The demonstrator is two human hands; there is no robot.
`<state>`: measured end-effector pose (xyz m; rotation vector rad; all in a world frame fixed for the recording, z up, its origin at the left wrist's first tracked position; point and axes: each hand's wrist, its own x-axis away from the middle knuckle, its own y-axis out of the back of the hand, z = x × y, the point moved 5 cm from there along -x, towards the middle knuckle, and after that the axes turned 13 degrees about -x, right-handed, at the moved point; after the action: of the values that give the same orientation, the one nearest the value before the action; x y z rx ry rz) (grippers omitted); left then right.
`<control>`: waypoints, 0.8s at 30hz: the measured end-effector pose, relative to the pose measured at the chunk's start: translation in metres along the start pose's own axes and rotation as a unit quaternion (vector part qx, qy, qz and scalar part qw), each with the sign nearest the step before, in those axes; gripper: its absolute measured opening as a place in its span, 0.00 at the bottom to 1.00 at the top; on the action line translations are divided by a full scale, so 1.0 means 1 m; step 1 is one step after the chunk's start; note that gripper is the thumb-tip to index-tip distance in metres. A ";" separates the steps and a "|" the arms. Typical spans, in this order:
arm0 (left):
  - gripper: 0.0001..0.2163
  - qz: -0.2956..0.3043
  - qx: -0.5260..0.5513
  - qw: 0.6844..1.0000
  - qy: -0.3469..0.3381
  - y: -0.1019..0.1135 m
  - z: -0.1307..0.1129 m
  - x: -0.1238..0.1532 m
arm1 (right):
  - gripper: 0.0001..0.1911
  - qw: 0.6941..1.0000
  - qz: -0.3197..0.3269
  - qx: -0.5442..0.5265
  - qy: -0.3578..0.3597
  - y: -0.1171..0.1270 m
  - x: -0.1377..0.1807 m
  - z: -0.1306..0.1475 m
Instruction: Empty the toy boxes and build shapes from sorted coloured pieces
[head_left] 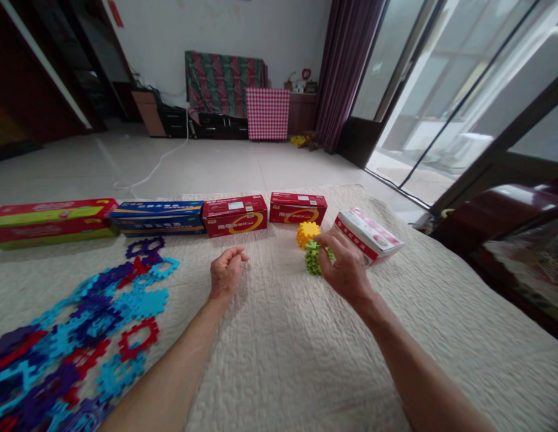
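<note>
A small clump of green interlocking plastic pieces (313, 259) sits in the right hand (345, 267), whose fingers close around its side. A yellow cluster of the same kind of piece (308, 234) touches the clump's far side, though I can't tell from here whether the two are joined. Together they make the only built-up form in view, and it stands on a quilted cream bedspread (283, 360) ahead of the person.

The left hand (227, 273) rests on the bedspread, holding nothing, its fingers loosely curled. Left of that hand lies a long spread of flat blue, purple and red interlocking pieces (83, 336), none of them built up, so most of the pieces remain apart from the clump. A red ring-shaped piece (138, 338) lies among them.

Beyond the hands, a row of boxes runs along the bedspread: a red-and-green box (49, 223), a blue box (157, 217) and two red boxes (234, 216). A white-and-pink box (368, 236) lies just past the right hand.
</note>
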<state>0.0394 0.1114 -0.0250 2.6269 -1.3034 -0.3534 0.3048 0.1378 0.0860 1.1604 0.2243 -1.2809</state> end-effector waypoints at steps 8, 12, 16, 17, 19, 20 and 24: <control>0.15 -0.002 0.007 1.000 0.015 -0.001 -0.001 0.000 | 0.11 0.974 0.211 -0.075 -0.032 -0.076 0.049 0.020; 0.14 -0.003 0.016 1.000 0.014 -0.002 -0.002 0.000 | 0.10 0.976 0.196 -0.080 -0.051 -0.079 0.053 0.008; 0.15 0.001 0.010 1.000 0.017 -0.003 -0.005 -0.001 | 0.09 0.983 0.174 -0.047 -0.032 -0.085 0.049 -0.001; 0.15 0.000 -0.002 1.000 0.016 -0.003 -0.006 -0.002 | 0.09 0.984 0.171 -0.036 -0.027 -0.088 0.047 -0.002; 0.15 -0.001 -0.023 1.000 0.015 -0.003 -0.008 -0.003 | 0.09 0.985 0.168 -0.017 -0.024 -0.092 0.046 -0.004; 0.15 0.000 -0.033 0.999 0.014 -0.003 -0.009 -0.003 | 0.09 0.986 0.165 -0.009 -0.023 -0.093 0.045 -0.005; 0.16 0.019 -0.092 0.996 0.000 -0.005 -0.016 0.002 | 0.11 0.989 0.142 0.015 -0.029 -0.093 0.045 -0.007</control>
<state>0.0491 0.1139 -0.0112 2.4477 -1.2542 -0.4457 0.2467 0.1296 0.0002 1.1347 -0.0042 -1.0671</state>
